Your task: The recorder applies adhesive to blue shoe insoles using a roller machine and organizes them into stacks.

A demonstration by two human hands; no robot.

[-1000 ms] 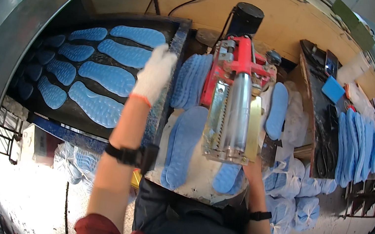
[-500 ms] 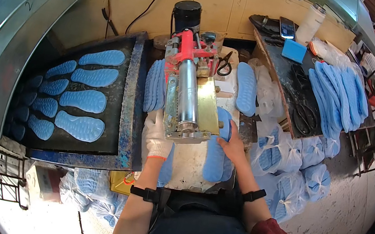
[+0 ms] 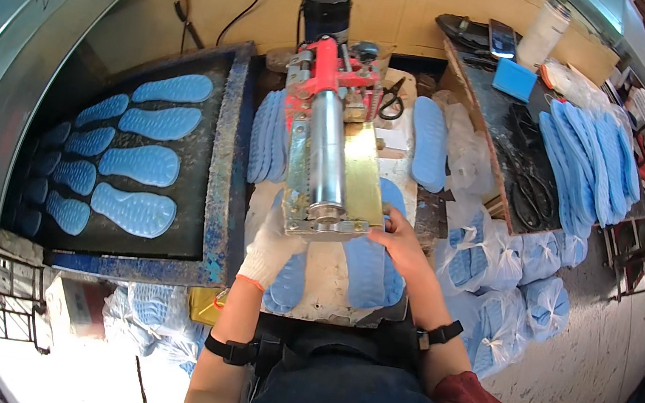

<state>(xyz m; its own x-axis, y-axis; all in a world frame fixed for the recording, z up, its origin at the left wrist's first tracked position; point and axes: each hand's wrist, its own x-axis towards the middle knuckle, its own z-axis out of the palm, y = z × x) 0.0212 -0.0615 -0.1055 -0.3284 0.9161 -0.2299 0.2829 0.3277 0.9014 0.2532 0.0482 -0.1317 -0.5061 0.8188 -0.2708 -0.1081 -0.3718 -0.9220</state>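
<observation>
Hands, 2 pcs: L hand [image 3: 273,246], white glove, is resting at near-L corner of machine [image 3: 326,73], fingertips hidden; can't tell if spread or pinching. R hand [image 3: 401,243], bare, is resting w/ fingers bent at machine's near-R corner, fingertips by insole A [image 3: 391,195], thumb nr plate [image 3: 365,166]; can't tell if pinching. Machine, red w/ steel roller [image 3: 327,146], is standing mid-worktop [image 3: 321,283]. Insoles, blue: A is showing beside plate, R side of worktop; stack B [image 3: 365,276] is lying at worktop's near edge, R half; lot C [image 3: 289,284] at near-L corner, by L hand; bunch D [image 3: 268,140] is standing along L edge; single E [image 3: 429,143] is lying along R edge. Scissors [image 3: 391,103] are lying nr far edge, R of machine. Tray [image 3: 219,209], L of worktop, is holding insoles F [image 3: 133,211] in rows. Bench [image 3: 508,178], R, is carrying pile G [image 3: 588,162] at its R edge; box [image 3: 515,80], blue, phone [image 3: 502,40] & bottle [image 3: 544,35] twd far end. Bags [image 3: 490,328], clear, insoles inside, are sitting below bench.
</observation>
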